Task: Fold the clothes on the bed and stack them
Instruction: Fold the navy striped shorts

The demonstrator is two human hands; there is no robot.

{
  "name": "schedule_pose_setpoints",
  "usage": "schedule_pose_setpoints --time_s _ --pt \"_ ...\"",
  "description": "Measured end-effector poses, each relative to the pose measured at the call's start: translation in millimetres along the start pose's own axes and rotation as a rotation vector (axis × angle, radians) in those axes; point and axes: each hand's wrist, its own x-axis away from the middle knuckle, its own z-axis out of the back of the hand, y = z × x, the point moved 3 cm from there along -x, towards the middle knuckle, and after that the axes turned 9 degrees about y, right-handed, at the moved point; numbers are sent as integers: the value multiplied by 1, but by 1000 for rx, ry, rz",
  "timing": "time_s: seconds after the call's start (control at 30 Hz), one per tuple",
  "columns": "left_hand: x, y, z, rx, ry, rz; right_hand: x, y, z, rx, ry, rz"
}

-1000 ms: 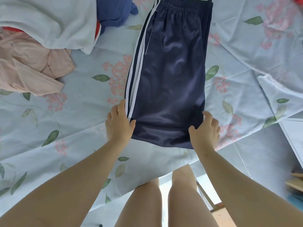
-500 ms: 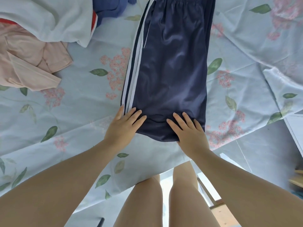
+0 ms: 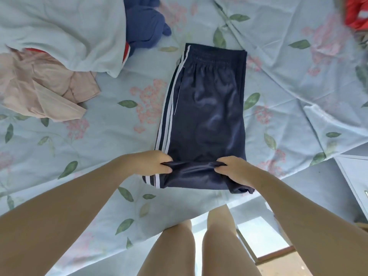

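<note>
Navy shorts with white side stripes lie folded lengthwise in the middle of the floral bed sheet, waistband at the far end. My left hand pinches the fabric at the near left by the stripes. My right hand pinches it at the near right. Between the two hands the cloth is gathered into a ridge, and the hem end lies bunched just below them.
At the far left lie a pale blue garment, a pink garment and a blue garment. A red item shows at the top right corner. The bed's near edge runs just above my legs; a white cabinet stands at right.
My hands went from gripping the hem to lying flat on it, and now pinch the fabric near the hem into a ridge. The view has tilted, so the waistband shows.
</note>
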Motion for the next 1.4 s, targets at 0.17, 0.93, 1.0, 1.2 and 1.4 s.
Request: schedule_pose_setpoints --time_s 0.17,0.93,1.0,1.2,1.4 --pt "8 18 27 96 -61 11 16 2 24 -157 -97 -93" --pt "-94 33 106 796 840 394 -107 32 133 -684 569 -266" --pt "-91 27 102 870 883 455 -112 33 132 -718 559 -288" --pt "-62 53 136 1007 491 214 -97 9 153 -1060 593 -260" --pt "-84 64 197 905 659 102 -106 -5 195 -1335 792 -184"
